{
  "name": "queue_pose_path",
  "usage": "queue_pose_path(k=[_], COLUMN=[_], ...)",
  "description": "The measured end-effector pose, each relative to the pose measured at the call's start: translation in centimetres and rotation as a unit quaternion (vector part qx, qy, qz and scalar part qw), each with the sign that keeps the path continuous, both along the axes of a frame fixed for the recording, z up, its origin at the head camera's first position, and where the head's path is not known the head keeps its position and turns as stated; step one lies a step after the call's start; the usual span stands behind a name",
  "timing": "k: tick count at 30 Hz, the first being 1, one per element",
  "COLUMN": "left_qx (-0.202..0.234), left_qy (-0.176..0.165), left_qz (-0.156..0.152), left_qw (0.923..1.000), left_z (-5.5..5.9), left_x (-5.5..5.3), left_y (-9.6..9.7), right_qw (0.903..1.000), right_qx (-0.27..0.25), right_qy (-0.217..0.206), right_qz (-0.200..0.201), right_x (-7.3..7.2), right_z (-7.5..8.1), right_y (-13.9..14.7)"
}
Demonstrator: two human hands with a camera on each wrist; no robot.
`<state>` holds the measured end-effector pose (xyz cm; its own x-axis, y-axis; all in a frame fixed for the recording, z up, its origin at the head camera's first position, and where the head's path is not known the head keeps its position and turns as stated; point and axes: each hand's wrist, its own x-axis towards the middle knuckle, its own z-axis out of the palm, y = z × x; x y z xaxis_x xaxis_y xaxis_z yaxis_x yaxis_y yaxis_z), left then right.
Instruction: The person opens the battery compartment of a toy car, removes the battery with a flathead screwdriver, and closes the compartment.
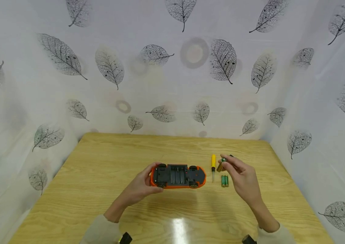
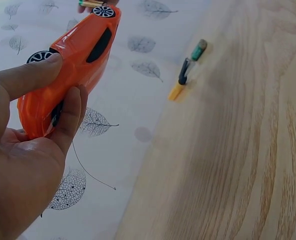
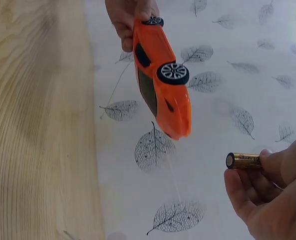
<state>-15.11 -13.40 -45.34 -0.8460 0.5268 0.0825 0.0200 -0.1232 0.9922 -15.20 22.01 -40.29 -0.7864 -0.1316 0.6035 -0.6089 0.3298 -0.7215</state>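
Observation:
My left hand (image 1: pixel 142 184) grips an orange toy car (image 2: pixel 70 70) by one end, thumb on one side and fingers on the other. The car is held above the table with its black underside facing the head camera, and a bare battery compartment (image 1: pixel 177 174) shows in the middle. To the right of the car, my right hand (image 1: pixel 245 179) pinches a gold battery (image 3: pixel 245 160) between thumb and fingers, one end pointing out. In the head view this battery is held apart from the car.
A screwdriver (image 1: pixel 213 162) with a yellow handle lies between the car and the right hand. Two green batteries (image 1: pixel 224 181) lie side by side on the wooden table (image 1: pixel 114 149). A leaf-patterned white sheet (image 1: pixel 160 81) surrounds the table at the back and sides.

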Motion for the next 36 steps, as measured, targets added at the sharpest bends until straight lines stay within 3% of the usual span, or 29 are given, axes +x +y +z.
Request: queue_pose_path(k=[5, 13, 21, 28, 36], left_qx=[0.002, 0.003, 0.005, 0.008, 0.005], left_qy=[0.003, 0.006, 0.009, 0.009, 0.011], left_qz=[-0.006, -0.001, -0.004, -0.003, -0.004], left_qw=[1.0, 1.0, 0.9999, 0.9999, 0.9999], left_z=[-0.1, -0.2, -0.2, -0.2, -0.3], left_x=[-0.1, -0.1, -0.2, -0.2, -0.2], left_y=[-0.1, -0.2, -0.3, -0.2, -0.3], right_qw=[0.9995, 0.9949, 0.9903, 0.9809, 0.9703], right_qx=[-0.003, 0.037, 0.053, 0.076, 0.101], right_qy=[-0.019, -0.038, -0.08, -0.138, -0.176], right_qz=[-0.026, -0.086, -0.1, -0.114, -0.132], right_x=[-0.1, -0.5, -0.8, -1.1, -1.9], right_z=[0.0, -0.8, -2.1, -3.3, -4.9], right_y=[1.9, 4.1, 5.8, 6.8, 7.7])
